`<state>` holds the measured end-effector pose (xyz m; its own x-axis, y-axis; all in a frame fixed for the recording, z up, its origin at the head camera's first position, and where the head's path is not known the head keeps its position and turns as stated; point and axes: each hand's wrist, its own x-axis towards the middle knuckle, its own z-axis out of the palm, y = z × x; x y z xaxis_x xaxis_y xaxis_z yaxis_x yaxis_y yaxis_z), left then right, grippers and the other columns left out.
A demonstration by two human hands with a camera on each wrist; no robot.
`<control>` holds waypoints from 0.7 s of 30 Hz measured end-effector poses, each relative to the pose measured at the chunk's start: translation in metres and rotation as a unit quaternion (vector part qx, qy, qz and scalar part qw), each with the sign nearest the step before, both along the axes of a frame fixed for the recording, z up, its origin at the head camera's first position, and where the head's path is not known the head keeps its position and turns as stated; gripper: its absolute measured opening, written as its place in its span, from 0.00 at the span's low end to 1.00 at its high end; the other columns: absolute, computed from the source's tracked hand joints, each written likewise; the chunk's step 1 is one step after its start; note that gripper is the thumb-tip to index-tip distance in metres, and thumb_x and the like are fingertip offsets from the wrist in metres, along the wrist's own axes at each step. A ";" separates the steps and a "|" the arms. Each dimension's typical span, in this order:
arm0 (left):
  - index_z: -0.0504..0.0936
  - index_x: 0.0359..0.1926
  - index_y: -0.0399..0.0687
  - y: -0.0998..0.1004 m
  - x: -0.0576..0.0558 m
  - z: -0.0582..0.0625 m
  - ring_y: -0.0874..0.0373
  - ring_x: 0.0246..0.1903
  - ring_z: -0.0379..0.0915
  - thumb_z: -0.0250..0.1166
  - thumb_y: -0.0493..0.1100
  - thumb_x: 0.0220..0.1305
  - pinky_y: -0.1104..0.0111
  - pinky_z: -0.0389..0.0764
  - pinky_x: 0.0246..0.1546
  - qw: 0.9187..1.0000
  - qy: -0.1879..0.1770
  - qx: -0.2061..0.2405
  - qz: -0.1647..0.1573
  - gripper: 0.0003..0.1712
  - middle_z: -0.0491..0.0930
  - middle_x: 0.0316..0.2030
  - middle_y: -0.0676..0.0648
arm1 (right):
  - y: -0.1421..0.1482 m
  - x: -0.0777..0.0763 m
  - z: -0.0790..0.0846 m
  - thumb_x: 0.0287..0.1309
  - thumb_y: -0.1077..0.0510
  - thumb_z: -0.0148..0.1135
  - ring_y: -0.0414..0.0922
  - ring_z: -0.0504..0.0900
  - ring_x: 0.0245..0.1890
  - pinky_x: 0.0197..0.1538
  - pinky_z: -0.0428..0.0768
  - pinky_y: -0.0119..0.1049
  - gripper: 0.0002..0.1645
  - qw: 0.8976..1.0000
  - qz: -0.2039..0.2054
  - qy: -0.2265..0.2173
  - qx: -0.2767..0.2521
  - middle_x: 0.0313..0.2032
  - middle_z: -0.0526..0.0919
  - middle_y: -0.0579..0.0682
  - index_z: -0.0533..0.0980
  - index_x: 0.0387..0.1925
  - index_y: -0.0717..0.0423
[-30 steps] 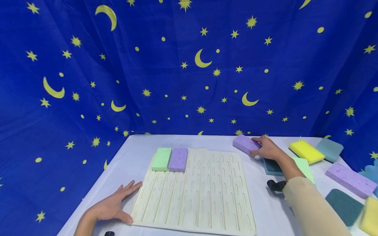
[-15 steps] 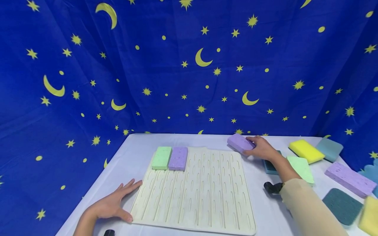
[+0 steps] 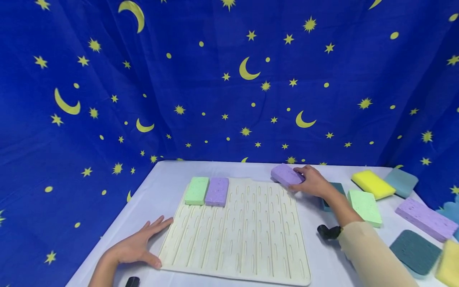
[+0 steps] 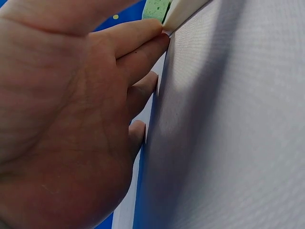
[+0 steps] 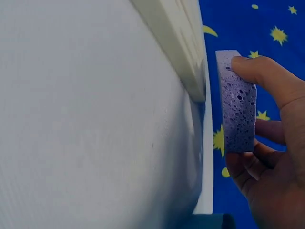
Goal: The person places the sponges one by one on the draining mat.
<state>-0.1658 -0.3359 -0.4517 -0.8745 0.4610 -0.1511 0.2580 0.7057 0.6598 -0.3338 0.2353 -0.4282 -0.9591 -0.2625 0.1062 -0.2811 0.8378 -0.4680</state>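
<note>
Between thumb and fingers my right hand (image 3: 311,181) grips a purple sponge (image 3: 285,174) near the mat's far right corner. In the right wrist view the porous edge of that purple sponge (image 5: 238,105) shows, raised off the table. My left hand (image 3: 138,244) lies with fingers spread at the left edge of the cream ridged mat (image 3: 236,239), thumb and fingertips touching it. In the left wrist view the left hand's fingers (image 4: 138,47) are straight against the mat's edge. On the mat's far left part, a green sponge (image 3: 197,190) and another purple sponge (image 3: 216,192) lie side by side.
To the right lie a light green sponge (image 3: 365,208), a yellow sponge (image 3: 373,184), a grey-blue sponge (image 3: 401,182), a long purple sponge (image 3: 426,219), a dark teal scrubber (image 3: 415,252) and a pale yellow sponge (image 3: 449,263). A blue curtain (image 3: 208,79) closes off the back.
My right hand has moved left with the purple sponge, from beside the teal sponge to the mat's far right corner. My left hand has stayed at the mat's edge.
</note>
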 end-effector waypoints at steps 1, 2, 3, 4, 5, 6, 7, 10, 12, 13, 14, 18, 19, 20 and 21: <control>0.52 0.75 0.55 0.000 0.000 0.000 0.22 0.66 0.27 0.80 0.54 0.38 0.27 0.37 0.56 1.000 -0.001 0.000 0.001 0.65 0.43 0.71 0.29 | -0.001 0.000 0.000 0.44 0.37 0.73 0.59 0.72 0.52 0.53 0.72 0.58 0.53 1.000 0.003 0.005 -0.002 0.54 0.72 0.65 0.68 0.64 0.66; 0.52 0.75 0.55 0.000 0.000 0.000 0.22 0.66 0.27 0.80 0.54 0.38 0.28 0.37 0.56 1.000 -0.003 0.001 0.002 0.65 0.43 0.71 0.29 | -0.003 0.000 -0.001 0.44 0.37 0.73 0.59 0.72 0.51 0.53 0.72 0.57 0.53 1.000 0.007 0.009 -0.003 0.53 0.72 0.65 0.68 0.64 0.65; 0.52 0.75 0.55 0.001 0.000 0.000 0.22 0.66 0.27 0.80 0.54 0.38 0.27 0.37 0.56 1.000 -0.005 0.000 0.004 0.65 0.43 0.71 0.29 | -0.004 0.001 -0.001 0.43 0.37 0.73 0.58 0.73 0.51 0.53 0.72 0.56 0.53 1.000 0.010 0.013 -0.005 0.53 0.73 0.65 0.68 0.63 0.65; 0.53 0.75 0.56 0.001 0.000 0.000 0.22 0.66 0.27 0.80 0.54 0.38 0.27 0.36 0.56 1.000 -0.007 0.001 0.006 0.65 0.43 0.71 0.29 | -0.006 0.001 -0.001 0.43 0.36 0.73 0.57 0.73 0.50 0.52 0.73 0.55 0.53 1.000 0.013 0.017 -0.006 0.52 0.73 0.64 0.69 0.63 0.65; 0.53 0.75 0.56 0.001 0.000 0.000 0.22 0.66 0.27 0.80 0.54 0.38 0.27 0.36 0.56 1.000 -0.008 0.001 0.008 0.65 0.43 0.71 0.29 | -0.008 0.002 -0.001 0.42 0.36 0.73 0.57 0.74 0.49 0.51 0.73 0.55 0.53 1.000 0.017 0.022 -0.006 0.51 0.74 0.63 0.69 0.63 0.66; 0.53 0.75 0.56 0.001 -0.001 0.000 0.23 0.66 0.26 0.80 0.54 0.38 0.28 0.36 0.56 1.000 -0.010 0.002 0.008 0.65 0.43 0.72 0.29 | -0.009 0.002 -0.001 0.42 0.36 0.74 0.56 0.74 0.48 0.51 0.74 0.54 0.53 0.999 0.018 0.025 -0.007 0.50 0.74 0.62 0.69 0.63 0.65; 0.53 0.75 0.56 0.001 -0.001 0.000 0.23 0.66 0.26 0.80 0.53 0.38 0.28 0.36 0.56 1.000 -0.010 0.003 0.008 0.65 0.43 0.72 0.29 | -0.011 0.003 -0.001 0.42 0.37 0.74 0.55 0.74 0.47 0.50 0.74 0.54 0.53 0.999 0.021 0.026 -0.011 0.49 0.75 0.62 0.69 0.63 0.66; 0.52 0.75 0.56 0.001 -0.001 -0.001 0.23 0.66 0.26 0.80 0.53 0.39 0.28 0.36 0.56 1.000 -0.009 0.002 0.006 0.65 0.43 0.72 0.29 | -0.017 0.005 -0.002 0.42 0.37 0.74 0.54 0.74 0.46 0.49 0.75 0.53 0.54 0.999 0.026 0.022 -0.015 0.48 0.74 0.61 0.68 0.64 0.65; 0.52 0.75 0.55 0.001 -0.001 -0.001 0.22 0.66 0.27 0.80 0.54 0.39 0.28 0.37 0.56 1.000 -0.006 -0.002 0.004 0.65 0.43 0.71 0.29 | -0.021 0.005 -0.002 0.42 0.37 0.74 0.53 0.74 0.45 0.49 0.75 0.52 0.54 0.999 0.029 0.015 -0.017 0.48 0.74 0.60 0.67 0.64 0.65; 0.52 0.75 0.55 0.001 -0.001 -0.001 0.23 0.66 0.27 0.80 0.54 0.39 0.28 0.37 0.56 1.000 -0.006 -0.002 0.003 0.65 0.43 0.71 0.29 | -0.022 0.006 -0.003 0.42 0.37 0.74 0.53 0.74 0.45 0.48 0.75 0.52 0.55 0.999 0.032 0.011 -0.019 0.48 0.73 0.60 0.67 0.65 0.64; 0.52 0.75 0.55 0.000 -0.001 -0.001 0.22 0.66 0.27 0.80 0.54 0.39 0.28 0.37 0.56 1.000 -0.006 -0.002 0.003 0.65 0.43 0.71 0.29 | -0.024 0.006 -0.003 0.42 0.36 0.74 0.53 0.74 0.45 0.48 0.75 0.52 0.55 0.999 0.034 0.008 -0.020 0.48 0.73 0.60 0.67 0.65 0.64; 0.52 0.75 0.55 0.000 -0.001 -0.001 0.22 0.66 0.27 0.80 0.54 0.40 0.27 0.37 0.56 1.000 -0.007 0.000 0.002 0.64 0.44 0.71 0.29 | -0.028 0.009 -0.003 0.40 0.35 0.74 0.52 0.74 0.44 0.47 0.76 0.50 0.56 0.999 0.044 0.005 -0.030 0.48 0.73 0.59 0.67 0.65 0.63; 0.52 0.75 0.55 0.000 -0.001 -0.001 0.22 0.66 0.27 0.80 0.54 0.40 0.27 0.37 0.56 1.000 -0.007 0.001 0.002 0.64 0.44 0.71 0.29 | -0.029 0.009 -0.003 0.40 0.34 0.74 0.51 0.74 0.44 0.47 0.76 0.50 0.57 0.998 0.047 0.005 -0.032 0.48 0.73 0.59 0.67 0.66 0.62; 0.52 0.75 0.55 0.000 -0.001 -0.001 0.22 0.66 0.28 0.80 0.54 0.40 0.27 0.37 0.56 1.000 -0.007 0.001 0.002 0.64 0.44 0.71 0.29 | -0.030 0.009 -0.003 0.40 0.34 0.74 0.50 0.74 0.43 0.46 0.76 0.49 0.57 0.998 0.049 0.004 -0.034 0.47 0.73 0.58 0.67 0.66 0.62; 0.52 0.75 0.55 0.000 -0.001 -0.001 0.22 0.66 0.28 0.80 0.54 0.40 0.27 0.37 0.56 1.000 -0.007 0.000 0.002 0.64 0.44 0.71 0.29 | -0.032 0.009 -0.003 0.40 0.33 0.74 0.50 0.74 0.43 0.46 0.77 0.48 0.57 0.998 0.053 0.004 -0.036 0.47 0.73 0.57 0.66 0.66 0.61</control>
<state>-0.1672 -0.3360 -0.4527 -0.8739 0.4578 -0.1633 0.2459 0.7063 0.6639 -0.3246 0.2037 -0.4309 -0.9255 -0.3536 0.1358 -0.3700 0.7674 -0.5236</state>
